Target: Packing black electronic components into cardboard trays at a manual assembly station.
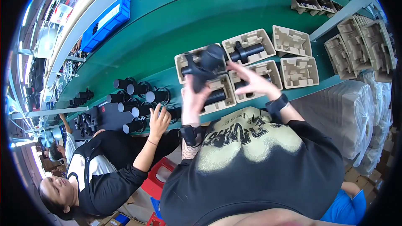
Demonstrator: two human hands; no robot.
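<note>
A black device with a bulky rounded head (212, 60) is held up over the near left moulded pulp trays. My left hand (195, 98), a little blurred, is closed around its lower end. Fingers spread, my right hand (254, 81) is to the right of the device with its fingertips close to it; whether they touch I cannot tell. Below that hand, a pulp tray (274, 68) holds dark parts, partly hidden. Behind it, another tray (268, 37) contains a black tube with a ring-shaped bracket (239, 52). A black cylinder (215, 96) lies in the tray beside my left hand.
Two pulp trays (299, 75) without black parts sit at the right, with stacked trays (363, 46) beyond. Several black cylinders with pale ends (157, 96) stand to the left, by a co-worker's hand (159, 121). A blue bin (106, 23) and wrapped stacks (354, 117) flank the green bench.
</note>
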